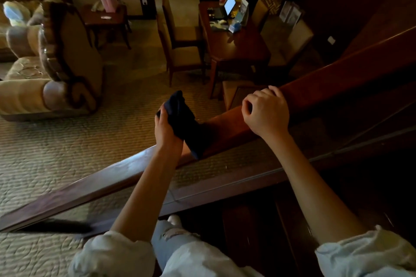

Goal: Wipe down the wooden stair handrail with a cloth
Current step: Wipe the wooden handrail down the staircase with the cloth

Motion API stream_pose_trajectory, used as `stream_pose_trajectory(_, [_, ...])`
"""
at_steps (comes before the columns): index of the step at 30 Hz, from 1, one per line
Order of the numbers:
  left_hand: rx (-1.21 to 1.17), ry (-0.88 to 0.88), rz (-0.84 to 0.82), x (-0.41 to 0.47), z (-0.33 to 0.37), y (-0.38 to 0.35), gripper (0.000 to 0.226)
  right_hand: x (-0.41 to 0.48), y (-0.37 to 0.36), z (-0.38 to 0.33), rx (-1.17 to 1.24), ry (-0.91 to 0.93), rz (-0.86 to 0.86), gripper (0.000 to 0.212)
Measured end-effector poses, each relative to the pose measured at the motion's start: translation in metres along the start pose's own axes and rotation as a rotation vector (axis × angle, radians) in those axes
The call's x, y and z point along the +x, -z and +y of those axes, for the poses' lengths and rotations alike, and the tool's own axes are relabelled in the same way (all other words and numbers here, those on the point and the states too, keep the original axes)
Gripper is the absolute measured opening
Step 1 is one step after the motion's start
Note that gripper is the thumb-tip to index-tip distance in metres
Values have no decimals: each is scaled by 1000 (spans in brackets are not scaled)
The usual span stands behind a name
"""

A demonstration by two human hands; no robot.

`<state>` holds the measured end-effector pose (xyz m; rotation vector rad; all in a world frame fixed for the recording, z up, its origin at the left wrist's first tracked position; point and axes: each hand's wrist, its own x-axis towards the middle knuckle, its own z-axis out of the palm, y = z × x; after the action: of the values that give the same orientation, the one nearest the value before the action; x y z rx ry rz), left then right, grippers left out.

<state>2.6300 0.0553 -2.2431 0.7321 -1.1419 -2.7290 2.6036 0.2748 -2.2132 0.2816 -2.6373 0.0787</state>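
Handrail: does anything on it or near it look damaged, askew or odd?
Nothing looks damaged or spilled. Only the dark cloth is bunched in the left hand, one end draped on the handrail.

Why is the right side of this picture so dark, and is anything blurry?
Head view: light reaches the carpet and sofa at left, while the stairs at right sink into shadow; the cloth shows little detail; the laptop screen glares white; the handrail looks smeared at its lower end.
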Motion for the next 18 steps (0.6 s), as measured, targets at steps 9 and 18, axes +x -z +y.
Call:
stream_pose_trajectory(9, [884, -382, -530, 19, -33, -24, 20, 0, 3, 0, -13, -14, -32, 23])
stream_pose_trajectory(18, [980, -315, -763, 69, -34, -57, 31, 4, 6, -7, -56, -122, -78, 24])
